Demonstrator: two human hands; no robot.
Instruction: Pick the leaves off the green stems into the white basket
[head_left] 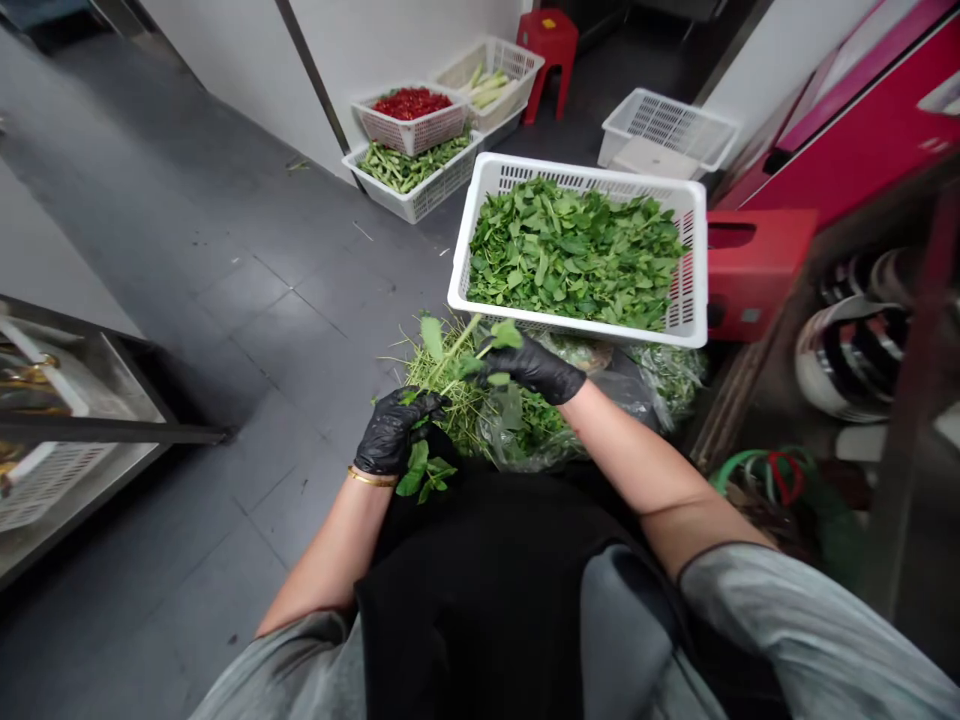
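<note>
My left hand [397,430], in a black glove, is closed on a leafy green sprig [450,355] whose pale stems slant up and away. More leaves [424,473] hang below that hand's fingers. My right hand [531,368], gloved in black too, is closed with its fingertips at the sprig's upper leaves and stem; the exact grip is partly hidden by leaves. Under both hands lies a heap of thin bare stems [469,415]. Beside it, a clear plastic bag [514,435] holds more greens. Just beyond my right hand stands a white basket [577,325] filled with picked green leaves [574,255].
Baskets of red chillies [412,104], cut green vegetables [409,170] and pale stalks [489,88] stand by the wall. Red stools [551,50] and a white crate [667,130] are farther back. A metal rack [112,430] is at left; shelving with striped bowls [851,355] is at right.
</note>
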